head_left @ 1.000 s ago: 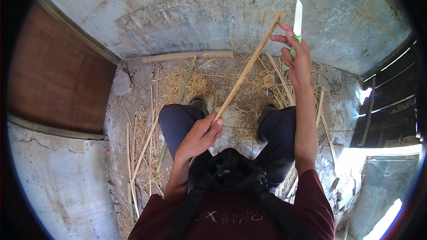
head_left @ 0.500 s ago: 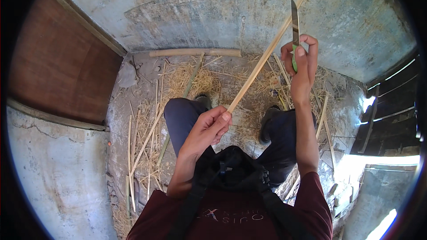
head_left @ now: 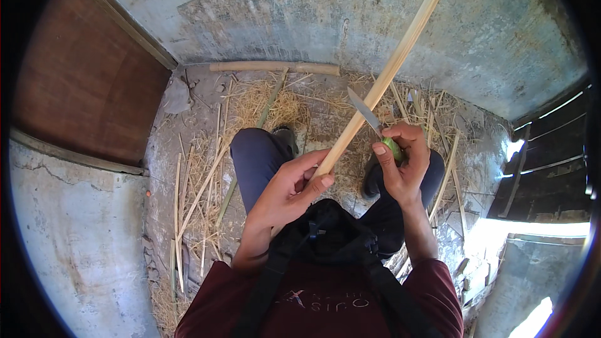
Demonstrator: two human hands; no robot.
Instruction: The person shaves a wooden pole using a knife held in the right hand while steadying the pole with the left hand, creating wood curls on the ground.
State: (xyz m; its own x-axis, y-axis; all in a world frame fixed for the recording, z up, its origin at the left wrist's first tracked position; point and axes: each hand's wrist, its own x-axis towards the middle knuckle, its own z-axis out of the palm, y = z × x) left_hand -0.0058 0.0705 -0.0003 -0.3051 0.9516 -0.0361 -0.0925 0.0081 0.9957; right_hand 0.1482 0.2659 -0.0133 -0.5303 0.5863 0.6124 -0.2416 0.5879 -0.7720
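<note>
From where I stand, taking the sitter's straight ahead as twelve, a black bag (head_left: 322,228) hangs nearest, against the maroon shirt (head_left: 300,313). Just beyond it, the left hand (head_left: 288,191) is closed round the lower part of a wooden strip (head_left: 400,56), which slants up and away toward one o'clock. Between two and three from that hand, the right hand (head_left: 407,163) has its fingers wrapped about the green handle of a knife (head_left: 374,122). The blade lies across the strip, tip toward eleven; I can't tell whether its edge is biting.

The strip is held at one end only, so I'd judge a hard push could twist it and let the blade skid. A stroke brought back toward seven would run at the left fingers; a slip toward five could find the right knee (head_left: 433,172).

Farther out, the left boot (head_left: 286,141) stands near loose straw (head_left: 250,109). Past that, toward twelve, a pale pole (head_left: 275,67) lies along the foot of the stained wall (head_left: 269,25).
</note>
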